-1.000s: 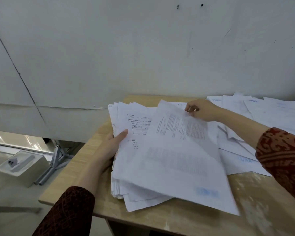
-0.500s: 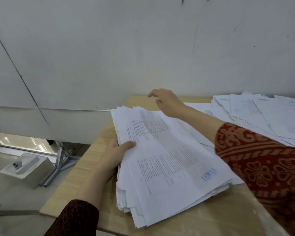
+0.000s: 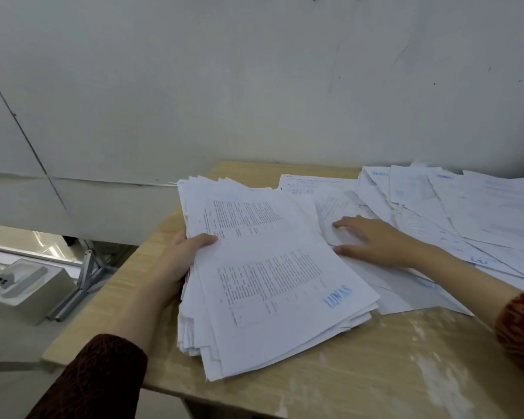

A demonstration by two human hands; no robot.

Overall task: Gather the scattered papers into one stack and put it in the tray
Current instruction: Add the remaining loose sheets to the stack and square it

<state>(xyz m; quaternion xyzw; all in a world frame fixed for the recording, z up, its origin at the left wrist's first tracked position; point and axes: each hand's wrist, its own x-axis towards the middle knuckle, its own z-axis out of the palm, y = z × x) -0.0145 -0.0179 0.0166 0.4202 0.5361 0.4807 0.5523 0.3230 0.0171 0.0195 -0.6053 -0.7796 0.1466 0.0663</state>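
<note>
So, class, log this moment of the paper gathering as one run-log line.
left hand: grips stack | right hand: flat on loose papers | tray: not visible | stage: gathering

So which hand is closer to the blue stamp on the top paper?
Right. The right hand lies flat on loose sheets just beyond the blue stamp; the left hand holds the stack's far left edge.

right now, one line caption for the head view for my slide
Left hand grips the paper stack while the right hand presses flat on loose sheets.
</note>
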